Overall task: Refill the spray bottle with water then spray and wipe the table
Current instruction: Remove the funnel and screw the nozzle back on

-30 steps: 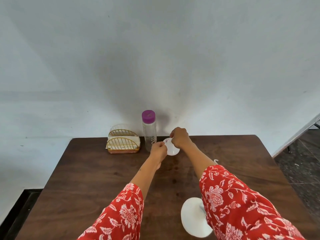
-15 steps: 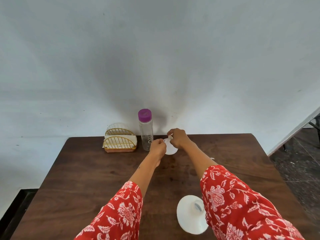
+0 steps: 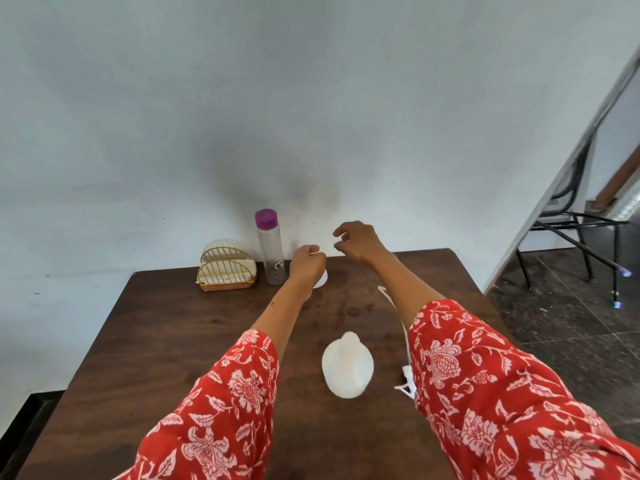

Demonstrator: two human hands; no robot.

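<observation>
The left hand (image 3: 306,263) is curled round a small white thing (image 3: 320,279) near the far edge of the brown table (image 3: 166,341). The hand hides most of it — only a bit peeks out above the fingers and a round white part shows below, so I cannot tell for sure what it is. The right hand (image 3: 358,242) is up in the air just beside it. Its fingers (image 3: 341,231) are spread and bent a little, and they hold nothing and touch nothing.

A clear bottle with a purple cap (image 3: 270,249) stands upright just left of the left hand, close to the wall. Beside it sits a gold wire holder (image 3: 227,273) with white napkins inside. A white squashy bottle (image 3: 347,367) lies on the table near the person — between the two red flowery sleeves. A thin white string (image 3: 398,315) runs along the table under the right arm.
</observation>
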